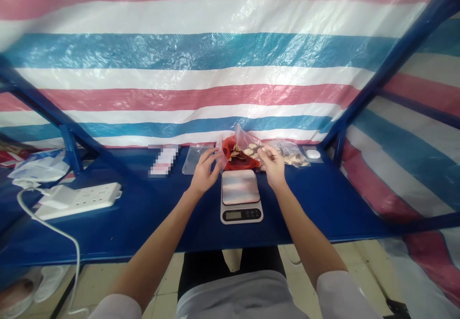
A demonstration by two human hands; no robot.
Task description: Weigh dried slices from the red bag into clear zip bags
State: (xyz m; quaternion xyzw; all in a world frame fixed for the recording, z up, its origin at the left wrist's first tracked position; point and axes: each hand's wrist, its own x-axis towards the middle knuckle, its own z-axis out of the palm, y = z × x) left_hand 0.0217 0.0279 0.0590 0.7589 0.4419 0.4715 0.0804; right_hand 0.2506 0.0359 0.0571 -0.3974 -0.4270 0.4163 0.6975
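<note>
My left hand (205, 168) pinches the left edge of a small clear plastic bag (241, 142) held up over the blue table (143, 213), behind a digital kitchen scale (240, 195). My right hand (271, 162) is closed at the bag's right side, fingers pinched on the bag or on a pale dried slice; I cannot tell which. The bag holds several tan dried slices. Behind it sits a red bag (237, 158) with more slices. The scale's steel plate is bare.
Another clear bag of dried slices (292, 153) lies right of my hands, beside a small white round object (313, 154). Flat empty clear bags (196, 160) lie to the left. A white power strip (81, 198) with cable sits far left. Blue frame posts stand at both sides.
</note>
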